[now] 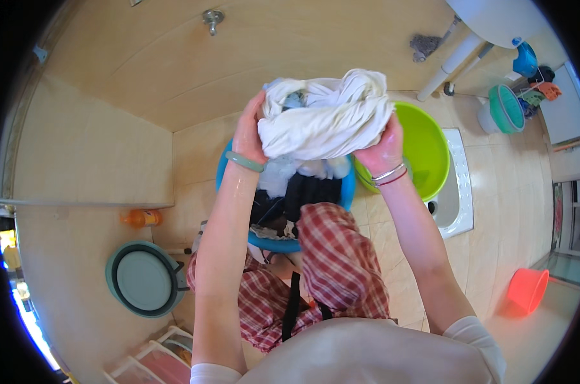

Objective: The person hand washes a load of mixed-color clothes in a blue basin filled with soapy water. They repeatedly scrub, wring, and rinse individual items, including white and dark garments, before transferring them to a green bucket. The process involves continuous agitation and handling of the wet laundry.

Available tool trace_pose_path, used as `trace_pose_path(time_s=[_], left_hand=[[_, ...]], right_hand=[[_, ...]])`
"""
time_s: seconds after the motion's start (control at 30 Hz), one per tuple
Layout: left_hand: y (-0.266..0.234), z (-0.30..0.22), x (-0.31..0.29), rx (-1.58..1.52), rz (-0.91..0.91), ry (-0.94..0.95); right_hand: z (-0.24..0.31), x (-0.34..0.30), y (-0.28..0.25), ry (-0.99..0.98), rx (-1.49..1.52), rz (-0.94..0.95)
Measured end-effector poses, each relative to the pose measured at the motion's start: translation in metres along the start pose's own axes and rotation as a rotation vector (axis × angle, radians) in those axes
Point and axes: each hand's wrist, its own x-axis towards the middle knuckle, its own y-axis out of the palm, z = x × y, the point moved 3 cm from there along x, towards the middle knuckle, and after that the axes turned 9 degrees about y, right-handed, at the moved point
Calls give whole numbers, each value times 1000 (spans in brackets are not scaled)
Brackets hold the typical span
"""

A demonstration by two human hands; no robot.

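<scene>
Between my two hands I hold up a bundled white cloth (pixel 328 125), wrinkled and folded over, with a bit of pale blue showing inside. My left hand (pixel 250 131) is closed on its left end, and my right hand (pixel 384 144) grips its lower right end. Both hands look wet. Below the bundle stands a blue tub (pixel 349 185) with dark and white laundry (pixel 302 195) in it; the bundle hides its far side. A bright green basin (pixel 431 147) is just right of my right hand, partly covered by that hand and the cloth.
Beside the green basin is a white floor-level squat pan (pixel 459 185). A grey-green basin (pixel 142 278) leans at the left wall near an orange bottle (pixel 142 218). At right are a red bucket (pixel 527 290) and a teal-topped bucket (pixel 504 110). A tap (pixel 213 20) juts from the far wall.
</scene>
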Motion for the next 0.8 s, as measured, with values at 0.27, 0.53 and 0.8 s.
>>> trace_pose_path(time_s=[0.27, 0.53, 0.8], left_hand=[[45, 134, 6, -308, 142, -417], [88, 205, 38, -274, -64, -437], [44, 247, 59, -65, -110, -326]], right_hand=[[71, -50, 28, -151, -86, 137], [170, -125, -64, -281, -524, -613], [151, -139, -164, -159, -727, -739]])
